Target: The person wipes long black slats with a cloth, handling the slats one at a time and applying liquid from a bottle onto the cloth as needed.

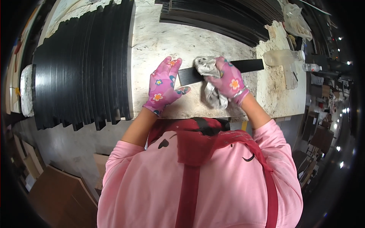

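A flat black strip lies crosswise on the stained white worktable in front of me. My right hand, in a pink flowered glove, is closed around a crumpled whitish rag and presses it onto the strip. Part of the rag hangs down toward the table's near edge. By the strip's left end is my left hand, gloved the same way, fingers stretched out and thumb apart, with nothing in it. Whether its fingertips touch the strip's end I cannot tell.
Long black strips stand packed in a row on the left, several jutting past the near edge. Another stack of black strips lies at the back. A cloudy plastic jug, a clear bottle and a plastic bag are at the right.
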`<state>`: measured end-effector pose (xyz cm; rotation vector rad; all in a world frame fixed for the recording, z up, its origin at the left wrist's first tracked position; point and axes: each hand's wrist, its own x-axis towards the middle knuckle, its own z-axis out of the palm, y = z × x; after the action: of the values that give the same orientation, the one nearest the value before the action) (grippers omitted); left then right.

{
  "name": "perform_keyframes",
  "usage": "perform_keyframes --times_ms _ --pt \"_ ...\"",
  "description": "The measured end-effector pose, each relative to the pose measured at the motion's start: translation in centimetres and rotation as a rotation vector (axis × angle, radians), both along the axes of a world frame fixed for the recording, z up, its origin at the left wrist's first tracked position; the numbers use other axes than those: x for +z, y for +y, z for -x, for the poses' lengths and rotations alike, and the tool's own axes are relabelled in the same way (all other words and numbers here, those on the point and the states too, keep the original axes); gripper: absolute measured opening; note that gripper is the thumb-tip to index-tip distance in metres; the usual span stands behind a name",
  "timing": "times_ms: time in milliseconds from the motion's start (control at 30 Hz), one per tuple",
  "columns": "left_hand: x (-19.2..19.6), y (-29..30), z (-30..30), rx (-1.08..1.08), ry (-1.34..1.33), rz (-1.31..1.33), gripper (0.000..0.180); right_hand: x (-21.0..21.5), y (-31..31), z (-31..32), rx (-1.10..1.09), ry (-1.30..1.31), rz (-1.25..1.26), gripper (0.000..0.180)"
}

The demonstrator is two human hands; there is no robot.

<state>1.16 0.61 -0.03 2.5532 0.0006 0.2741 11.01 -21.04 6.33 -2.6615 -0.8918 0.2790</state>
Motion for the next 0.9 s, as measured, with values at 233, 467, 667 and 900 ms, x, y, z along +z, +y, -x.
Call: perform_keyframes --times_ms 233,467,667,900 --pt "0.6 -4.2 2.5 -0.425 -0.034 0.210 0.053 1.4 -3.9 -3.9 -0.161 0.262 -0.370 0.028" --pt "-0.4 -6.0 0.7 -0.527 0.038 -0.105 0.041 -1.3 4.9 -3.5 0.577 0.037 -0.015 0.049" --pt "-0.6 -5.8 0.7 -0.452 -0.145 0.052 0.046 -0.5 10.4 -4.7 0.594 0.441 -0.054 0.037" --pt "-1.1 -5.4 1.1 -0.621 0.179 0.099 0.054 -0.9 10.4 -2.7 0.673 0.198 0.007 0.044"
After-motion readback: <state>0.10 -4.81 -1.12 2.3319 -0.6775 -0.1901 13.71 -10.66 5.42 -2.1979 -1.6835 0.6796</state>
